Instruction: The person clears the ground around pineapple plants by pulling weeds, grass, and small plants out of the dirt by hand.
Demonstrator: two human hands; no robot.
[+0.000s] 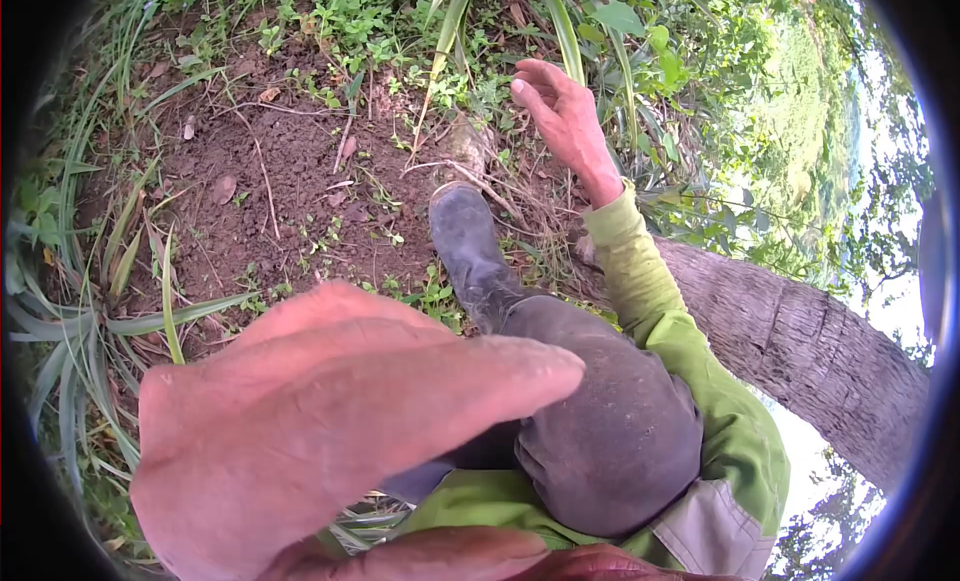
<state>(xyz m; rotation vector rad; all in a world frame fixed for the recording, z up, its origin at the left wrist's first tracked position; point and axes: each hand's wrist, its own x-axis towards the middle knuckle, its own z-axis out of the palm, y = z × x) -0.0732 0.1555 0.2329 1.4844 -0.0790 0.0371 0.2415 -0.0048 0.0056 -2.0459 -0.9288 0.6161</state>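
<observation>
My left hand (330,421) is very large and close to the camera at the lower left. One digit points right across the view, and darker digits show along the bottom edge with a gap between; nothing is seen held. My right hand (568,121) is raised at the upper centre, thumb apart and fingers slightly bent, with nothing in it. Below it runs a green sleeve (650,291). Between the hands are a dark trouser knee (610,421) and a muddy rubber boot (465,231) on the ground.
Brown soil (290,171) with twigs and dry leaves lies left of the boot. Long-leaved plants (75,351) stand at the left edge, and green weeds (350,21) grow along the top. A thick tree trunk (800,331) slants across the right side.
</observation>
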